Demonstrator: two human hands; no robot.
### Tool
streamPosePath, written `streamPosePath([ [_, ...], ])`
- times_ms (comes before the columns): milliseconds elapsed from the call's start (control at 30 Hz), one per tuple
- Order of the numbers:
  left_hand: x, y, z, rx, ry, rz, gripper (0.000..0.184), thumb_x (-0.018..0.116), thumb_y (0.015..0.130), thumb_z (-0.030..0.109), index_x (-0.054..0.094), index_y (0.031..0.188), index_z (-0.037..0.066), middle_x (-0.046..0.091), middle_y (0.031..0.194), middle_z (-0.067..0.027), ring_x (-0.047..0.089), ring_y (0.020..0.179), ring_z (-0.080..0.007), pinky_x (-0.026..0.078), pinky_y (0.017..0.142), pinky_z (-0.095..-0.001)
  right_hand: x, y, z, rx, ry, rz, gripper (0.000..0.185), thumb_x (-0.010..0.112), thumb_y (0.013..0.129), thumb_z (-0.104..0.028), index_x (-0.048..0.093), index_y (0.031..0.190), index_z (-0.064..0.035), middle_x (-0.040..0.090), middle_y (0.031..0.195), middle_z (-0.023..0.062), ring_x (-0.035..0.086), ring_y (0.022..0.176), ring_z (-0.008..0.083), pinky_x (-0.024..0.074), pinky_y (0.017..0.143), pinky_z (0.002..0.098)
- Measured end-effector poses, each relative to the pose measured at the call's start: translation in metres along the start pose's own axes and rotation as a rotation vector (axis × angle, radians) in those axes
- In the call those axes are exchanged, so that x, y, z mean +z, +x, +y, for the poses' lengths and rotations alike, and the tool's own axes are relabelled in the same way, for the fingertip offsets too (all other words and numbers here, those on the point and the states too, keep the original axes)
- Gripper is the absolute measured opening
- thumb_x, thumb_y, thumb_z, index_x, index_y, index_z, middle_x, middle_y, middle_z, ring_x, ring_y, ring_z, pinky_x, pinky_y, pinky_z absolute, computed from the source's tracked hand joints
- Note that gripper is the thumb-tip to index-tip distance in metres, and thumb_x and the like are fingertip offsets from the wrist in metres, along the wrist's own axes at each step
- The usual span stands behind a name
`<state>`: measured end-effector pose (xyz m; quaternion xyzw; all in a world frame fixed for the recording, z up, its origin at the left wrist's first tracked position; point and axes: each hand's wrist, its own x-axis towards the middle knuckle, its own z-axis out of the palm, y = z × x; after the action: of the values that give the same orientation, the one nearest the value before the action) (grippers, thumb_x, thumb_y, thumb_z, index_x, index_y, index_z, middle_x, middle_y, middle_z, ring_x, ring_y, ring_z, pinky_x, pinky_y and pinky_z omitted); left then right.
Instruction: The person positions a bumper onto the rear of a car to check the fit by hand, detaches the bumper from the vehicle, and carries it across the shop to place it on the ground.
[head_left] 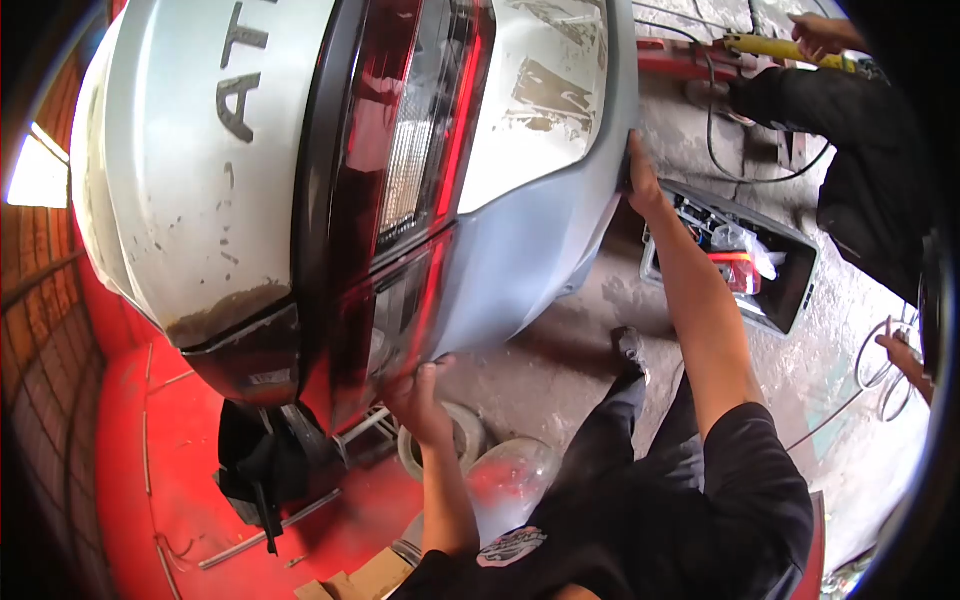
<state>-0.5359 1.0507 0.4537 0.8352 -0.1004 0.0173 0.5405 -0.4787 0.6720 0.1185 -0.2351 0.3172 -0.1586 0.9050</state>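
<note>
A car's rear end fills the upper left, with a red and clear tail light (410, 150) beside a grey and white body panel (530, 240). My left hand (418, 395) is at the lower corner of the tail light, its fingertips against the edge; what its fingers grip, if anything, is hidden. Further right, my right hand (643, 178) rests along the outer edge of the grey panel, fingers stretched upward and partly hidden by the edge.
An open toolbox (790, 280) holding a plastic bag stands on the floor at right. A co-worker's hand (825, 38) is by a yellow tool (770, 47); another hand (905, 365) is near a coiled cable. A tire (465, 430) lies below the car.
</note>
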Motion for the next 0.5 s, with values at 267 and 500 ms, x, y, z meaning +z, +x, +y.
streamPosePath([
  [267, 0.003, -0.001, 0.0, -0.069, 0.029, 0.015, 0.018, 0.061, 0.094, 0.003, 0.065, 0.105, -0.012, 0.072, 0.089, -0.0168, 0.074, 0.08, -0.0278, 0.062, 0.083, -0.038, 0.042, -0.162, -0.001, -0.517, -0.641, 0.165, 0.06, 0.059, 0.1, -0.029, 0.046, 0.148, 0.0038, 0.057, 0.144, 0.0249, 0.054, 0.134, 0.0371, 0.0397, 0.112, 0.0404],
  [500, 0.009, -0.001, 0.002, -0.061, -0.047, 0.038, 0.029, 0.068, 0.099, 0.012, 0.067, 0.076, -0.005, 0.071, 0.077, -0.0161, 0.073, 0.075, -0.031, 0.063, 0.082, -0.0493, 0.141, -0.301, -0.03, -0.983, -0.926, -0.304, 0.07, 0.061, 0.085, -0.003, 0.04, 0.151, 0.0028, 0.035, 0.16, 0.025, 0.035, 0.149, 0.0414, 0.0275, 0.122, 0.0566],
])
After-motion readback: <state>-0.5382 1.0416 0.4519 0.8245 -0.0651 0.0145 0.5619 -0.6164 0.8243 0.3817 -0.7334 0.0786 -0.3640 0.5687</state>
